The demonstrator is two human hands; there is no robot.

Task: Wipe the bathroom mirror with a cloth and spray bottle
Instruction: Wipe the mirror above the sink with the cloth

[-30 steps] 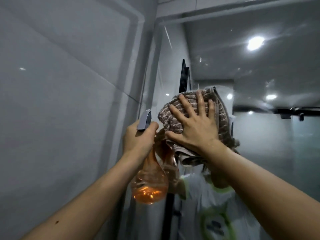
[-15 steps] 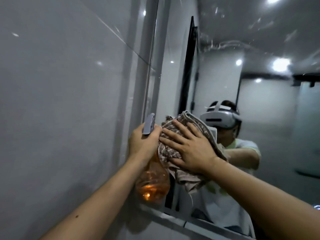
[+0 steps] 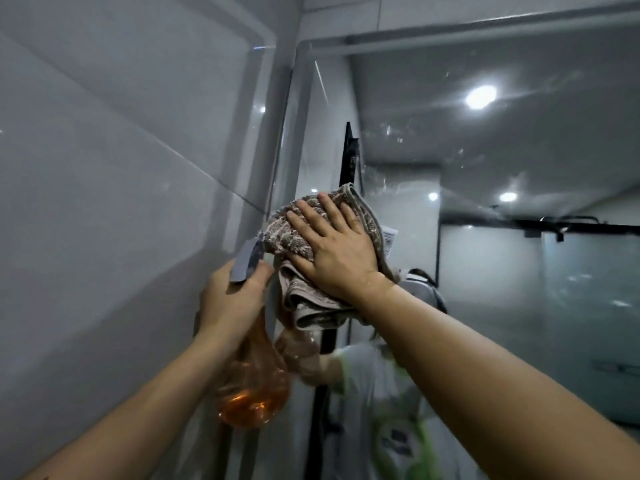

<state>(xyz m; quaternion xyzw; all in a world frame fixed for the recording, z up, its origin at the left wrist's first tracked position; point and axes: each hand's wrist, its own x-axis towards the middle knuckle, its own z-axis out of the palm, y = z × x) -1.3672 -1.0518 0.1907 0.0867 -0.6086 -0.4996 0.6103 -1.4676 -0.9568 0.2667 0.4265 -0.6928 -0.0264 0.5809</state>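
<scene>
The bathroom mirror (image 3: pixel 502 161) fills the right half of the view, with wet streaks and droplets across its upper part. My right hand (image 3: pixel 334 249) lies flat, fingers spread, pressing a bunched brown-and-white cloth (image 3: pixel 287 233) against the glass near the mirror's left edge. Just left of it, my left hand (image 3: pixel 232 299) grips the neck of a clear orange spray bottle (image 3: pixel 254 386) with a grey trigger head; orange liquid sits in its rounded base. The bottle's neck is hidden by my fingers.
A glossy grey tiled wall (image 3: pixel 121 202) runs along the left up to the mirror's pale frame (image 3: pixel 450 29). The glass reflects ceiling lights, a black shower rail and a person in a white and green shirt.
The cloth and my right hand have moved back up the mirror from a lower spot half a second ago. My left hand with the bottle rose alongside, and the view tilted upward.
</scene>
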